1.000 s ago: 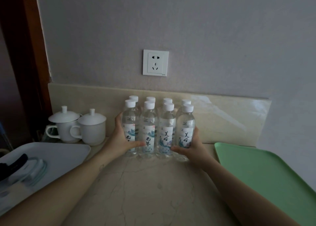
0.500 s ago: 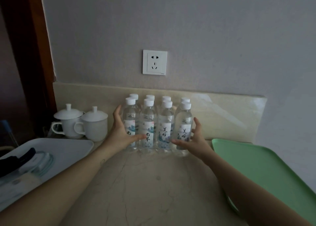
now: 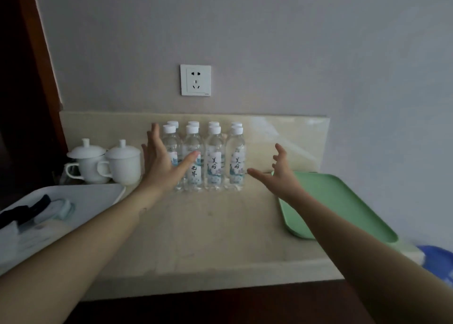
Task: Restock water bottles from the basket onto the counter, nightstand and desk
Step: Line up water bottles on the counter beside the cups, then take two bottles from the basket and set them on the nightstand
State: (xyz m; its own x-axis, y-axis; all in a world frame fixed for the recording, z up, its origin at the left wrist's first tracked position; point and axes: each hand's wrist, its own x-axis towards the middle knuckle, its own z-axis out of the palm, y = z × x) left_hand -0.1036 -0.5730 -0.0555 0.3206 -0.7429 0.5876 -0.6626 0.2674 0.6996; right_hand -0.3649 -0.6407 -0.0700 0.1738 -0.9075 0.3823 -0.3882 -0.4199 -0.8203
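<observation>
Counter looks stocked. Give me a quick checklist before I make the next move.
1. Water bottles upright in two rows of four on the counter: ok.
2. Left hand open, holding nothing: ok.
3. Right hand open, apart from the bottles: ok.
4. Lidded cups beside the bottles upright: ok.
5. Spare bottles for the next stop: cannot tell, only a blue edge shows at the right.

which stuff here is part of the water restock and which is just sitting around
Job: water bottles, counter, left hand, right hand.
Lying about: lidded cups, white tray, green tray, wall socket.
</observation>
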